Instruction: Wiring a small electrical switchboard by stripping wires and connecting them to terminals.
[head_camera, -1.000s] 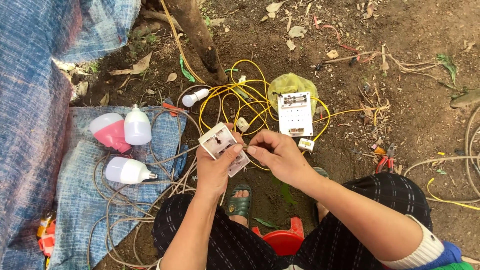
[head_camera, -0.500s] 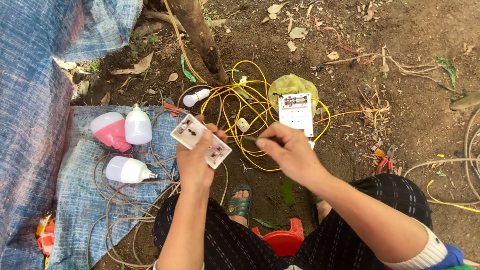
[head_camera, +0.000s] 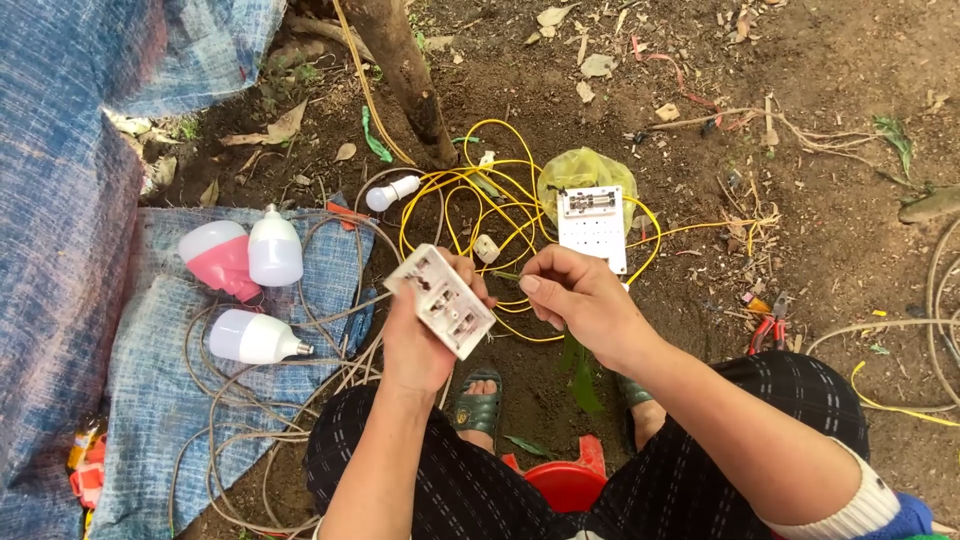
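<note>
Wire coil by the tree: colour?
Yellow wire, clearest in the head view.

Obstacles: yellow wire coil (head_camera: 480, 205), white socket board (head_camera: 592, 228), tree trunk (head_camera: 405, 75), bulbs (head_camera: 250, 255) on cloth. Free: bare soil (head_camera: 800, 200) rightward.

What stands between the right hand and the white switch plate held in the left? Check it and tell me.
Nothing visible does. The right hand is pinched beside the switch plate, which the left hand holds up; only open air and a thin wire end lie between them.
</note>
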